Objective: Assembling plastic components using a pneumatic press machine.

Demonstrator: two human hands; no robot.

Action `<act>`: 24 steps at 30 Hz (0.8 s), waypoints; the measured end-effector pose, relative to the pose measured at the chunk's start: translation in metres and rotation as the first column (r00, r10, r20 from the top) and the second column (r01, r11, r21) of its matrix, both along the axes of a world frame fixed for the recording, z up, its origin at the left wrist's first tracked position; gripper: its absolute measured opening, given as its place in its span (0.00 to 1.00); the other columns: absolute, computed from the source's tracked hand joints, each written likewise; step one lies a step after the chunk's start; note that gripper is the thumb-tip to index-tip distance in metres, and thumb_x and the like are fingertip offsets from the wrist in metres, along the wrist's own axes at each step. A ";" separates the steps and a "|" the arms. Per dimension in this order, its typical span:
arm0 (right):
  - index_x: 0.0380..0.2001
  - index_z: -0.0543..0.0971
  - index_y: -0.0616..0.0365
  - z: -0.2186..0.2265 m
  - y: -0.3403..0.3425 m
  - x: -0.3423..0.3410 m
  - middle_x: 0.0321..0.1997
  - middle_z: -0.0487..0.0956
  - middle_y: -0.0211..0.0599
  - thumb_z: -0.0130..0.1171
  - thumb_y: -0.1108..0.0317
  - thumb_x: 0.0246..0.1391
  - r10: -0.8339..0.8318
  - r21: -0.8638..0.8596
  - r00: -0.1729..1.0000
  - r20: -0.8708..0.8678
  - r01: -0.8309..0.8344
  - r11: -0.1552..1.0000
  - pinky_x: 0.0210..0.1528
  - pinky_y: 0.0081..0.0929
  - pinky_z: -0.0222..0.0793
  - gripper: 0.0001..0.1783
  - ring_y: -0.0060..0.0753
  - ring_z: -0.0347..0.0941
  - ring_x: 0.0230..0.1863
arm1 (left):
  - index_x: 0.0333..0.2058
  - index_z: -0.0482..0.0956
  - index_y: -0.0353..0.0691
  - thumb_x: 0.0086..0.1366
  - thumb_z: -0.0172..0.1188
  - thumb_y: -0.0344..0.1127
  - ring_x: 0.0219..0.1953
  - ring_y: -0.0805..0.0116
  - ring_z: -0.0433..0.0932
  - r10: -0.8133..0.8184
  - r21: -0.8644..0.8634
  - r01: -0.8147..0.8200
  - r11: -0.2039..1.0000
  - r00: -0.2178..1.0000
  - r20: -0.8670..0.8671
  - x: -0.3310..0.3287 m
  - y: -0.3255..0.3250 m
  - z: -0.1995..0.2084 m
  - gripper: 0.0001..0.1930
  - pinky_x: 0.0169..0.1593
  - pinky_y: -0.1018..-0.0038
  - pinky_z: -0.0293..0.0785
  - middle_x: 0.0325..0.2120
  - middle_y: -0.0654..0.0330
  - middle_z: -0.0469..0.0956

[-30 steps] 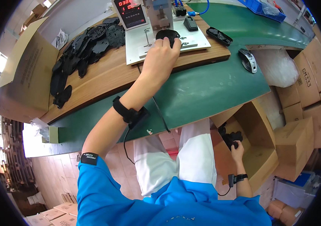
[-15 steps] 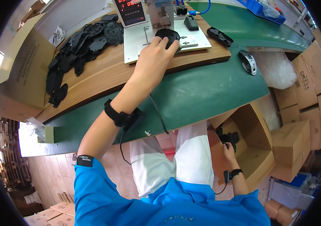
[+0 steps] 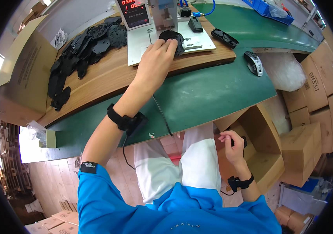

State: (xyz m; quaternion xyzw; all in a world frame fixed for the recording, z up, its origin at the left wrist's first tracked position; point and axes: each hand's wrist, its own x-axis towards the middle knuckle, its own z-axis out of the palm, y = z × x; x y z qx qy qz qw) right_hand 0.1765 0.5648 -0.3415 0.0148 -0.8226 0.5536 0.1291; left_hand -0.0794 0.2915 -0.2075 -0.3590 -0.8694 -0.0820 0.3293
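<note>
My left hand (image 3: pixel 159 56) reaches up to a small press (image 3: pixel 165 17). Its fingers close on the near edge of a curved black plastic shell (image 3: pixel 172 38), which rests on the press's white base plate (image 3: pixel 136 56); the fingertips are partly hidden. Down at the right, my right hand (image 3: pixel 233 147) hovers by the near left side of an open cardboard box (image 3: pixel 267 165). Its fingers are loosely bent and apart, with nothing visible held. Black parts (image 3: pixel 245 142) in the box are partly covered by that hand.
Black plastic pieces (image 3: pixel 92 45) lie heaped left of the press. A display unit (image 3: pixel 133 15) stands beside it. A dark shell (image 3: pixel 225 38) and a silver-black mouse-shaped shell (image 3: pixel 253 63) lie to the right. A tall carton (image 3: pixel 26 74) stands far left, and a cable (image 3: pixel 162 115) crosses the green table.
My right hand has risen out of the box toward the table edge, leaving black parts behind. My left hand stays at the black shell, shifting only slightly.
</note>
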 end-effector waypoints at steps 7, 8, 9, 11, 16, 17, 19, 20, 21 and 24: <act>0.47 0.81 0.59 0.154 -0.060 -0.110 0.48 0.80 0.42 0.67 0.80 0.46 0.295 0.487 0.823 -0.486 -0.025 0.873 0.51 0.40 0.74 0.21 0.49 0.76 0.50 | 0.51 0.71 0.32 0.59 0.58 0.20 0.52 0.48 0.79 0.028 0.035 -0.031 0.999 0.996 0.087 -0.002 0.002 -0.002 0.20 0.53 0.58 0.78 0.39 0.46 0.82; 0.51 0.79 0.59 0.160 -0.068 -0.135 0.50 0.79 0.42 0.67 0.79 0.47 0.308 0.529 0.811 -0.498 0.003 0.849 0.56 0.40 0.73 0.24 0.50 0.74 0.54 | 0.51 0.71 0.32 0.59 0.58 0.20 0.52 0.48 0.79 0.030 0.040 -0.033 0.999 0.996 0.080 -0.003 0.002 -0.002 0.20 0.53 0.58 0.78 0.39 0.46 0.82; 0.52 0.78 0.60 0.159 -0.076 -0.163 0.51 0.79 0.43 0.66 0.78 0.47 0.328 0.550 0.795 -0.510 0.008 0.835 0.58 0.41 0.72 0.26 0.51 0.73 0.56 | 0.51 0.70 0.33 0.58 0.58 0.20 0.52 0.47 0.79 0.026 0.057 -0.031 0.998 0.996 0.088 -0.003 0.002 -0.001 0.20 0.52 0.58 0.78 0.39 0.46 0.82; 0.54 0.76 0.60 0.145 -0.087 -0.205 0.52 0.79 0.44 0.65 0.78 0.48 0.368 0.574 0.769 -0.522 -0.003 0.819 0.61 0.43 0.71 0.27 0.52 0.72 0.58 | 0.50 0.70 0.33 0.58 0.58 0.20 0.52 0.47 0.79 0.045 0.078 -0.052 0.996 0.995 0.092 0.000 -0.001 -0.001 0.20 0.52 0.58 0.78 0.39 0.46 0.82; 0.48 0.75 0.62 0.128 -0.110 -0.247 0.50 0.79 0.46 0.64 0.79 0.46 0.186 0.610 0.888 -0.422 0.126 0.782 0.57 0.46 0.73 0.22 0.54 0.74 0.54 | 0.46 0.70 0.32 0.58 0.58 0.22 0.45 0.44 0.80 -0.023 0.220 -0.004 0.975 0.993 0.119 0.001 0.006 -0.003 0.16 0.48 0.56 0.78 0.36 0.45 0.79; 0.47 0.76 0.62 0.130 -0.108 -0.248 0.49 0.80 0.46 0.66 0.80 0.45 0.200 0.643 0.865 -0.459 0.168 0.748 0.55 0.46 0.74 0.23 0.54 0.74 0.53 | 0.44 0.70 0.32 0.58 0.58 0.22 0.43 0.45 0.79 -0.051 0.225 0.033 0.974 0.996 0.072 0.000 0.009 -0.003 0.15 0.47 0.57 0.78 0.35 0.45 0.79; 0.46 0.77 0.61 0.131 -0.108 -0.252 0.48 0.80 0.44 0.69 0.80 0.42 0.239 0.687 0.839 -0.489 0.201 0.698 0.53 0.45 0.75 0.24 0.52 0.75 0.53 | 0.44 0.71 0.31 0.56 0.58 0.21 0.45 0.48 0.79 -0.039 0.203 0.025 0.979 0.997 0.063 -0.002 0.010 -0.007 0.15 0.49 0.59 0.78 0.37 0.47 0.79; 0.46 0.78 0.60 0.132 -0.108 -0.253 0.47 0.80 0.42 0.71 0.80 0.41 0.257 0.708 0.839 -0.480 0.198 0.678 0.53 0.45 0.76 0.25 0.51 0.75 0.53 | 0.44 0.71 0.32 0.56 0.58 0.21 0.47 0.49 0.78 -0.051 0.208 0.035 0.977 0.996 0.068 -0.001 0.006 -0.008 0.15 0.51 0.59 0.78 0.38 0.48 0.80; 0.43 0.79 0.60 0.136 -0.110 -0.253 0.46 0.81 0.40 0.71 0.79 0.42 0.243 0.721 0.867 -0.434 0.173 0.671 0.52 0.44 0.76 0.22 0.49 0.76 0.53 | 0.44 0.71 0.32 0.56 0.58 0.21 0.47 0.49 0.78 -0.027 0.206 0.012 0.978 0.997 0.069 0.001 -0.004 -0.008 0.15 0.51 0.59 0.78 0.38 0.48 0.80; 0.43 0.83 0.60 0.141 -0.105 -0.256 0.44 0.82 0.40 0.71 0.77 0.43 0.279 0.701 0.882 -0.380 0.077 0.709 0.51 0.41 0.77 0.20 0.49 0.79 0.49 | 0.51 0.73 0.32 0.57 0.59 0.22 0.57 0.49 0.75 -0.106 0.218 0.067 0.974 0.979 0.175 0.011 -0.024 -0.012 0.21 0.58 0.57 0.75 0.50 0.47 0.79</act>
